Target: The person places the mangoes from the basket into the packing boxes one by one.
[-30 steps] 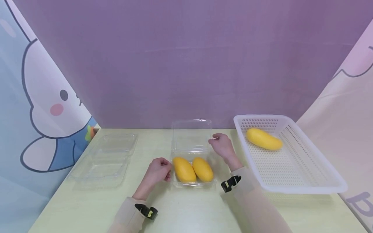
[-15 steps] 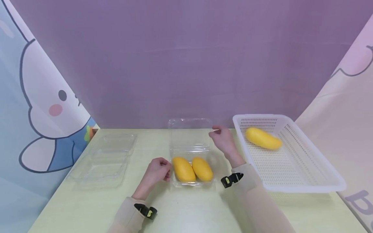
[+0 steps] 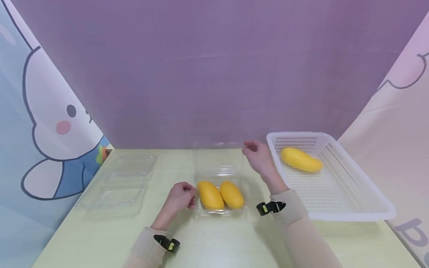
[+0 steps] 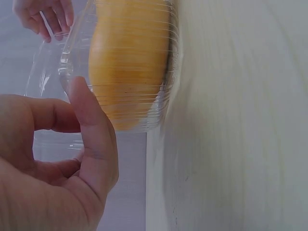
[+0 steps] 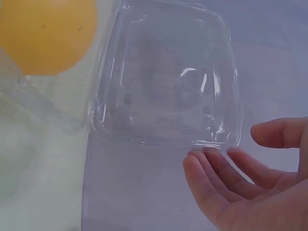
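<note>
Two yellow mangoes, a left one (image 3: 210,195) and a right one (image 3: 232,194), lie side by side in the base of a clear plastic clamshell box (image 3: 219,211). Its hinged lid (image 5: 163,77) is raised at the far side. My left hand (image 3: 181,196) pinches the base's left rim between thumb and fingers, with the thumb tip (image 4: 81,89) against the plastic. At the lid's right edge is my right hand (image 3: 259,158). In the right wrist view its fingertips (image 5: 192,163) touch the lid's corner, extended, while the thumb (image 5: 274,133) stands apart.
A white perforated basket (image 3: 355,178) stands on the right, holding one mango (image 3: 301,160). More clear clamshell packaging (image 3: 115,186) lies open on the left of the pale table (image 3: 207,245). A purple backdrop (image 3: 214,74) rises behind the table.
My right hand has moved farther back along the lid's right edge to its far corner. The lid has shifted its tilt slightly. My left hand and the two boxed mangoes stay in place.
</note>
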`<state>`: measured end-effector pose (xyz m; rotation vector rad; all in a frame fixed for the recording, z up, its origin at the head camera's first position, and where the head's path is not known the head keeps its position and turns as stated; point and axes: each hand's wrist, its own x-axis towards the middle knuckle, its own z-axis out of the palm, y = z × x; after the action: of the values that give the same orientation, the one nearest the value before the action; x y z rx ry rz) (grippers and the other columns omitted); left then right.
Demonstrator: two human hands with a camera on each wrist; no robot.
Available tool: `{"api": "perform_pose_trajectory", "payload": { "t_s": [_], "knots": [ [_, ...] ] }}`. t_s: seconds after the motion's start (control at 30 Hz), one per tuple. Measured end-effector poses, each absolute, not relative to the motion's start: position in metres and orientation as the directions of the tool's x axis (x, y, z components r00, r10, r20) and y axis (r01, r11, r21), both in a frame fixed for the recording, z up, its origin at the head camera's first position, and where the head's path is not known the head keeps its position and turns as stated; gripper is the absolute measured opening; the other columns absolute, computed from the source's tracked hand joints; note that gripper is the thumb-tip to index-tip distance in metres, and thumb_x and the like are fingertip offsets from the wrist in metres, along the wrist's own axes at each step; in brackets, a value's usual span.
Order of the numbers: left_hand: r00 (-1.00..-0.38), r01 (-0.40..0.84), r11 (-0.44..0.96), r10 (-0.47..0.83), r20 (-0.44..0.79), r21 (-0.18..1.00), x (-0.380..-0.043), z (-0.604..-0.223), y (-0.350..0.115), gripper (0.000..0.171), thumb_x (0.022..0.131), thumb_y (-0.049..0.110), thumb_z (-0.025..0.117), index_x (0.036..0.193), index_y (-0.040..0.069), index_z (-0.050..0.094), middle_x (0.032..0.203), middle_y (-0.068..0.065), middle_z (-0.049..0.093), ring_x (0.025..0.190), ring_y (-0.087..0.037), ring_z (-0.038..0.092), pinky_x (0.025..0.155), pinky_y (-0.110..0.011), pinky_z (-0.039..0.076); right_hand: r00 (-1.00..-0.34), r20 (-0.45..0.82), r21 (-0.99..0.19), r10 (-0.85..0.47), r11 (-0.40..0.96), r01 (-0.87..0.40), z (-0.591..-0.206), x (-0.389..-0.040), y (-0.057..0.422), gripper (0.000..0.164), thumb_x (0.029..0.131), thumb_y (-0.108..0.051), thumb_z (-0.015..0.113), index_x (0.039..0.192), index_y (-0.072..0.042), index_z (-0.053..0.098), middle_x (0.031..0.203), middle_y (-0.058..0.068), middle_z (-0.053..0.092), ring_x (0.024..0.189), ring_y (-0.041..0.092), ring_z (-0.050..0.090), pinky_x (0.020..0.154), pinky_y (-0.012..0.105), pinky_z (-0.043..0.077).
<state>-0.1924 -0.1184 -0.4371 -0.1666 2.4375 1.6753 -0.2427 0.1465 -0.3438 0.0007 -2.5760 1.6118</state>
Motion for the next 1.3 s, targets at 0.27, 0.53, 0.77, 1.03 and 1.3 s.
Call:
{"api": "perform_pose_trajectory", "payload": {
  "t_s": [0.27, 0.53, 0.77, 1.03, 1.3],
  "knots": [
    [-0.977, -0.193, 0.370, 0.009, -0.211, 0.909, -0.193, -0.438, -0.118, 0.014, 0.096, 0.007, 0.056, 0.103, -0.005, 0.062, 0.080, -0.016, 0.063, 0.058, -0.017, 0.060, 0.058, -0.030, 0.058, -0.990, 0.137, -0.886, 0.044, 0.452, -0.102, -0.343, -0.232, 0.149, 0.035, 0.102, -0.020, 0.055, 0.130, 0.001, 0.063, 0.125, 0.021, 0.065, 0.115, 0.034, 0.061, 0.097, 0.047, 0.050],
    [-0.979, -0.189, 0.344, 0.009, -0.204, 0.920, -0.194, -0.440, -0.118, 0.012, 0.095, 0.004, 0.057, 0.100, -0.006, 0.061, 0.078, -0.016, 0.063, 0.059, -0.017, 0.059, 0.057, -0.030, 0.058, -0.991, 0.084, -0.942, 0.106, 0.333, -0.044, -0.347, -0.222, 0.148, 0.032, 0.105, -0.022, 0.051, 0.113, 0.004, 0.068, 0.105, 0.019, 0.068, 0.099, 0.030, 0.064, 0.091, 0.043, 0.055],
    [-0.976, -0.199, 0.337, 0.013, -0.216, 0.920, -0.193, -0.439, -0.118, 0.015, 0.096, 0.005, 0.057, 0.103, -0.008, 0.061, 0.080, -0.017, 0.063, 0.059, -0.018, 0.059, 0.058, -0.030, 0.058, -0.994, -0.032, -0.956, 0.106, 0.285, 0.061, -0.357, -0.214, 0.153, 0.032, 0.105, -0.022, 0.052, 0.105, 0.007, 0.065, 0.100, 0.015, 0.066, 0.097, 0.029, 0.062, 0.094, 0.046, 0.055],
    [-0.970, -0.221, 0.330, 0.020, -0.241, 0.918, -0.193, -0.438, -0.118, 0.017, 0.098, 0.007, 0.057, 0.106, -0.008, 0.060, 0.081, -0.015, 0.061, 0.062, -0.019, 0.058, 0.059, -0.030, 0.059, -0.993, -0.101, -0.958, 0.065, 0.262, 0.115, -0.374, -0.206, 0.159, 0.032, 0.101, -0.016, 0.052, 0.119, 0.009, 0.061, 0.111, 0.023, 0.064, 0.101, 0.036, 0.063, 0.092, 0.043, 0.057],
    [-0.968, -0.224, 0.286, 0.045, -0.247, 0.932, -0.195, -0.441, -0.120, 0.017, 0.098, 0.007, 0.057, 0.107, -0.007, 0.060, 0.084, -0.015, 0.060, 0.066, -0.020, 0.059, 0.061, -0.031, 0.059, -0.986, -0.162, -0.953, 0.046, 0.251, 0.168, -0.400, -0.195, 0.160, 0.036, 0.100, -0.015, 0.052, 0.124, 0.011, 0.058, 0.109, 0.023, 0.064, 0.100, 0.036, 0.064, 0.086, 0.043, 0.059]
  ]
}}
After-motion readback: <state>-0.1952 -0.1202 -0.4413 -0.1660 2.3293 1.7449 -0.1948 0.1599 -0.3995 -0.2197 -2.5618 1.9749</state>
